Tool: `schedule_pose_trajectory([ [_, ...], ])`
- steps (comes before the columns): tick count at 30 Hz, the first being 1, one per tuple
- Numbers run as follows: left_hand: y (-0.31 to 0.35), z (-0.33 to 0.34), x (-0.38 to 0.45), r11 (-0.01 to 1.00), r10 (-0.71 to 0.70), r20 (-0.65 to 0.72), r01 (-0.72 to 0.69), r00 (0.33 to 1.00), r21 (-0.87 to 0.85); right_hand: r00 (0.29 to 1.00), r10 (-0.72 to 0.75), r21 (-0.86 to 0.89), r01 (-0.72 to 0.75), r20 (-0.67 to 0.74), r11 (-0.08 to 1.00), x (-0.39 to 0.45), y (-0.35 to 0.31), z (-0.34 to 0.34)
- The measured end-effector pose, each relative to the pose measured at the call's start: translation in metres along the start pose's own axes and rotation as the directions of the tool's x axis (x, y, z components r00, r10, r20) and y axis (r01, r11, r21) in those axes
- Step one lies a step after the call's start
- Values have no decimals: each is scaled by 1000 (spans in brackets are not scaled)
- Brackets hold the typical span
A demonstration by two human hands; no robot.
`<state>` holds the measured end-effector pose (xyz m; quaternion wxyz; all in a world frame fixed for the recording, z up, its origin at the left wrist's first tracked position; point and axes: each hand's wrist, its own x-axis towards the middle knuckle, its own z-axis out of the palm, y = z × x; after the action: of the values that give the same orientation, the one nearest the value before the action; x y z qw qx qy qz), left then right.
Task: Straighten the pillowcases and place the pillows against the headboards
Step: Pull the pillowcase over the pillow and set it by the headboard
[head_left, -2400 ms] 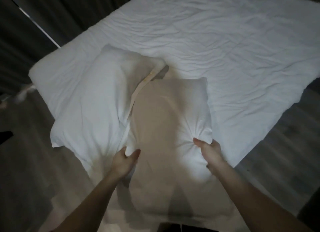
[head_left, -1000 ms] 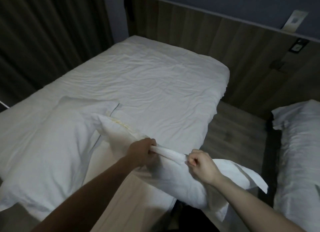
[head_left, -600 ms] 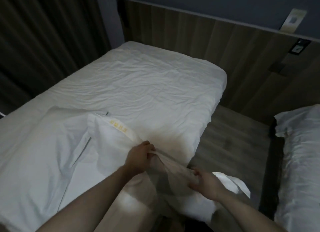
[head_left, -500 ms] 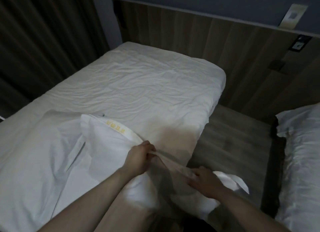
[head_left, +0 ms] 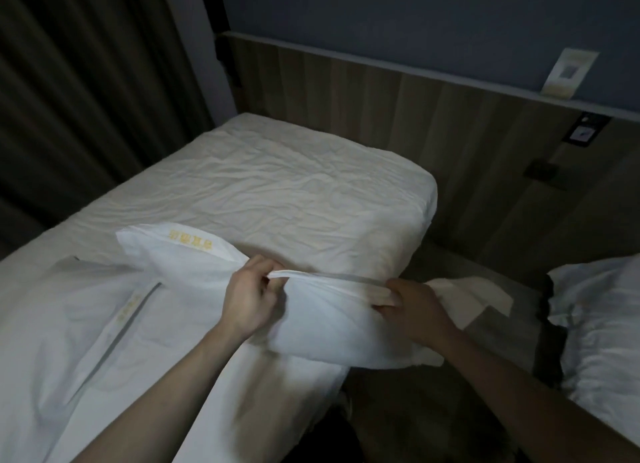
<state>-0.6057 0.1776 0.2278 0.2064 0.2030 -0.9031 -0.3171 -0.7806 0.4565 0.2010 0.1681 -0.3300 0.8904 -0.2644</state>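
Nearest, the left hand (head_left: 247, 298) and right hand (head_left: 414, 307) each pinch the open hem of the pillow (head_left: 322, 317), which lies at the bed (head_left: 294, 192) edge. To do this well, keep the hem taut and pull evenly. Half a second ago the hem sagged lower. The headboard (head_left: 433, 116) stands at twelve o'clock.

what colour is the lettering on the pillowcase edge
Yellow, on the white pillowcase; the lettering shows best in the head view, left of the left hand.
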Motion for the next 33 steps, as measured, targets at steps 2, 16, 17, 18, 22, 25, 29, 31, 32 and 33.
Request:
schedule_pose_trajectory([
  [2, 7, 14, 30, 999, -39, -20, 38, 999, -23, 1000, -2, -1, 2, -10, 1000, 26, 7, -25],
  [16, 37, 140, 271, 994, 1, -21, -3, 1000, -109, 993, 2, -7, -2, -120, 1000, 220, 115, -126],
  [17, 38, 147, 287, 994, 11, -9, -12, 1000, -105, 991, -4, -6, 3, -132, 1000, 233, 124, -131],
  [18, 39, 153, 302, 995, 16, 5, -15, 1000, -97, 990, 1, 1, -1, -140, 1000, 246, 132, -136],
  [22, 45, 174, 350, 997, 29, 39, -26, 999, -78, 986, 22, 1, -22, -167, 1000, 287, 155, -157],
  [25, 49, 189, 390, 996, 39, 54, -34, 998, -82, 987, 25, 19, -23, -159, 1000, 321, 168, -175],
  [29, 61, 215, 443, 996, -12, 33, 15, 999, -87, 990, 30, 3, -30, -141, 1000, 371, 195, -195],
  [31, 67, 229, 469, 996, -23, 18, 25, 1000, -86, 988, 24, 17, -21, -152, 1000, 397, 206, -206],
  [32, 70, 237, 483, 997, -32, 10, 33, 999, -75, 985, 18, 44, -11, -171, 999, 410, 214, -212],
  [33, 73, 244, 497, 997, -47, 1, 47, 999, -67, 984, 15, 78, -1, -179, 997, 424, 222, -218],
])
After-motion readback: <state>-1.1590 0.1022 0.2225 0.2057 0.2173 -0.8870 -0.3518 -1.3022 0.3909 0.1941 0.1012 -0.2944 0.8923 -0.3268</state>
